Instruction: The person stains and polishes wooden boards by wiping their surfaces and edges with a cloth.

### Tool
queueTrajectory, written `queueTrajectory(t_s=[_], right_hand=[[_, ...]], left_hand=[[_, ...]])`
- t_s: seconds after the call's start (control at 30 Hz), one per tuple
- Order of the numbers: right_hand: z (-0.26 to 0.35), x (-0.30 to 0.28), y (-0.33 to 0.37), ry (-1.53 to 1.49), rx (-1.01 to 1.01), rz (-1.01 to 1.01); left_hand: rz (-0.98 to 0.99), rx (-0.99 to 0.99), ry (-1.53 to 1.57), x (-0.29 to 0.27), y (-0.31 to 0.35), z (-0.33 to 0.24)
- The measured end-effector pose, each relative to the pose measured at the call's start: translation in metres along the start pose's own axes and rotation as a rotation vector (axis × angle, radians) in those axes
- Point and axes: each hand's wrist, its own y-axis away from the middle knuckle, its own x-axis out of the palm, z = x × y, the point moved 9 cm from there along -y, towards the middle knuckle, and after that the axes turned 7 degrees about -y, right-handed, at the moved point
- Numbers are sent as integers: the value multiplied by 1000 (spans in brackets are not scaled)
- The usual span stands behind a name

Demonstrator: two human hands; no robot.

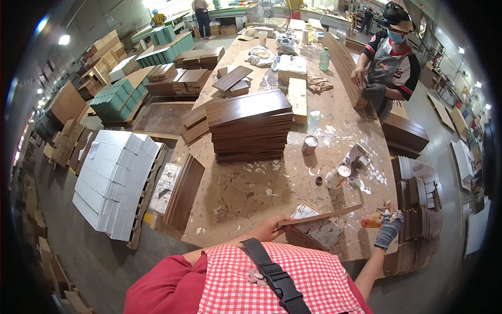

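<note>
My left hand (273,228), bare, is closed on one end of a thin dark-brown wooden board (327,215). The board is seen nearly edge-on, tilted over a paint-smeared white block (317,230) at the near edge of the workbench. On the right, my right hand (389,230) wears a grey knit glove. Its fingers are bent around the end of a small clear bottle with an orange tint (372,220); the grip is partly hidden. Ahead stands a tall stack of dark-brown boards (250,125). An open white-topped can (338,176) and a smaller can (309,145) stand beyond the held board.
The workbench (235,193) is spotted with white smears. A co-worker (389,63) stands at its far right beside long brown boards (342,68). White panels (115,180) are stacked on a pallet at left; more stacked boards (418,209) stand at right.
</note>
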Motion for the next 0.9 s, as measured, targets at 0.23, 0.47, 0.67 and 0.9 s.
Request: queueTrajectory(t_s=[0.23, 0.47, 0.67, 0.9], right_hand=[[2, 12, 17, 135, 54, 10], [-7, -14, 14, 61, -52, -72], [134, -39, 23, -357, -406, 98], [306, 10, 160, -577, -963, 509]], left_hand=[[7, 0, -15, 4, 5, -4], [-82, -58, -15, 9, 7, 13], [-99, -151, 231, 2, 5, 14], [7, -98, 108, 19, -5, 29]])
